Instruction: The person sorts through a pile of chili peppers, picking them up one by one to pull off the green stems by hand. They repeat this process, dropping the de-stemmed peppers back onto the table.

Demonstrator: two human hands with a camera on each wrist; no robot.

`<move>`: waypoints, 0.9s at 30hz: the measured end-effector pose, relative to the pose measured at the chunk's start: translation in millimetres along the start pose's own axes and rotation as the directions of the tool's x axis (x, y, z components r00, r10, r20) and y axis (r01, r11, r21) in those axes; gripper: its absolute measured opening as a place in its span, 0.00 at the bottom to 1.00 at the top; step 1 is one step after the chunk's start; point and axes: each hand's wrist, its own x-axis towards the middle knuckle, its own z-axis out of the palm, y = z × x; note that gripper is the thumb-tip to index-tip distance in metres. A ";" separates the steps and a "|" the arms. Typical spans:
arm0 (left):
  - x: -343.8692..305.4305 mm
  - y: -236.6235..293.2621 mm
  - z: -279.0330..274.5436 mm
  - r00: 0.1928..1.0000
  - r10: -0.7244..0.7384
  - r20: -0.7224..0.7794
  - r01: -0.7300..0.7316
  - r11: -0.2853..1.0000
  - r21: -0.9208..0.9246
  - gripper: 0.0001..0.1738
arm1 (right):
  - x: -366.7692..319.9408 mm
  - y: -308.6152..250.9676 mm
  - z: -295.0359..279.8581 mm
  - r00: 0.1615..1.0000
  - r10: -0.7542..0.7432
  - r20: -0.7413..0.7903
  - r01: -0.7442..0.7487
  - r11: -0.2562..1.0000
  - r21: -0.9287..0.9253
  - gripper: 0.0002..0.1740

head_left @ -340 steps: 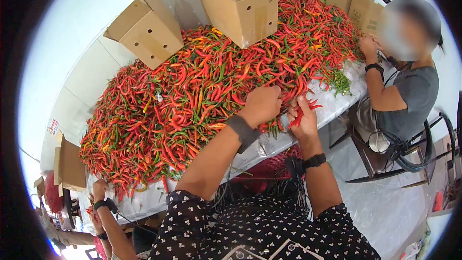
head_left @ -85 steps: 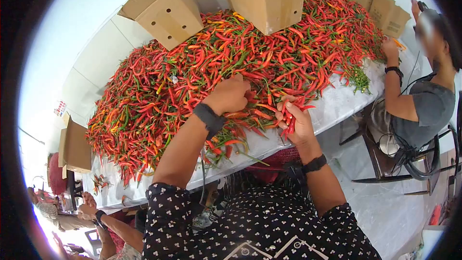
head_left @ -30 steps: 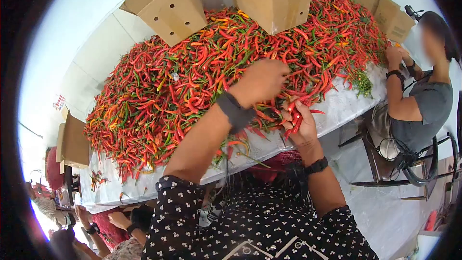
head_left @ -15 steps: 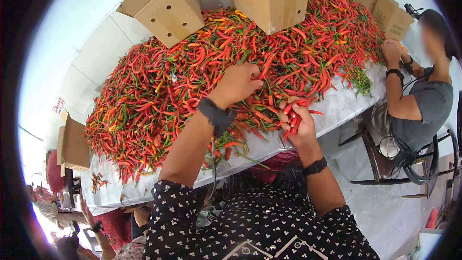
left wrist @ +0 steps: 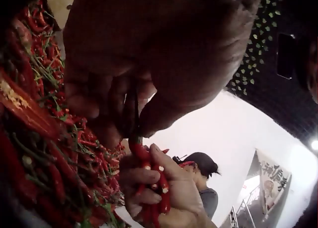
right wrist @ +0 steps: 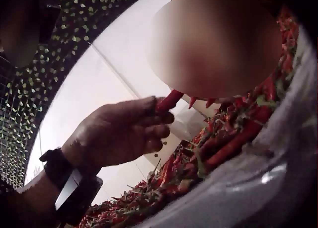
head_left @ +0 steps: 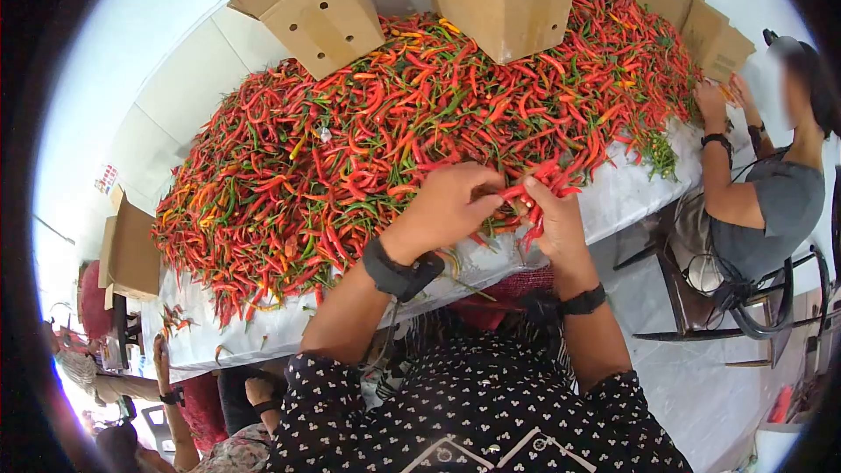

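Note:
My left hand [head_left: 444, 212] is close beside my right hand, over the front edge of the chili pile. Between its thumb and fingers it pinches the stem end of a red chili pepper [left wrist: 140, 151], whose body runs down to the right hand. The right wrist view also shows that chili [right wrist: 168, 102] between the left fingertips. Curled round a bunch of red chili peppers [left wrist: 161, 188], my right hand [head_left: 561, 226] shows several pale, stemless ends between thumb and fingers. A blurred patch hides most of the right hand in its own wrist view.
A large heap of red, orange and green chilies [head_left: 289, 175] covers the table, whose pale sheet [head_left: 613, 201] shows along the front. Cardboard boxes [head_left: 320, 22] stand behind and on the heap. One person [head_left: 762, 201] sits at the right; another person's arm [head_left: 180, 425] shows lower left.
The left hand has come from the heap down and right to the right hand, now with a chili pinched in it. The right hand stays in nearly the same place with its bunch.

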 end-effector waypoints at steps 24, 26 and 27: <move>-33.4 13.8 -17.7 0.961 -0.271 0.047 0.259 0.835 -0.485 0.03 | 14.7 -72.7 9.6 0.981 -0.183 -0.058 0.186 0.981 0.060 0.07; -47.3 5.9 -17.6 0.949 -0.314 0.002 0.283 0.853 -0.438 0.03 | 18.0 -120.4 40.6 0.864 -0.465 -0.194 0.469 0.883 -0.028 0.09; -49.2 7.1 -18.5 0.956 -0.293 -0.014 0.258 0.861 -0.439 0.03 | 21.4 -144.2 49.5 0.789 -0.611 -0.062 0.606 0.792 -0.076 0.08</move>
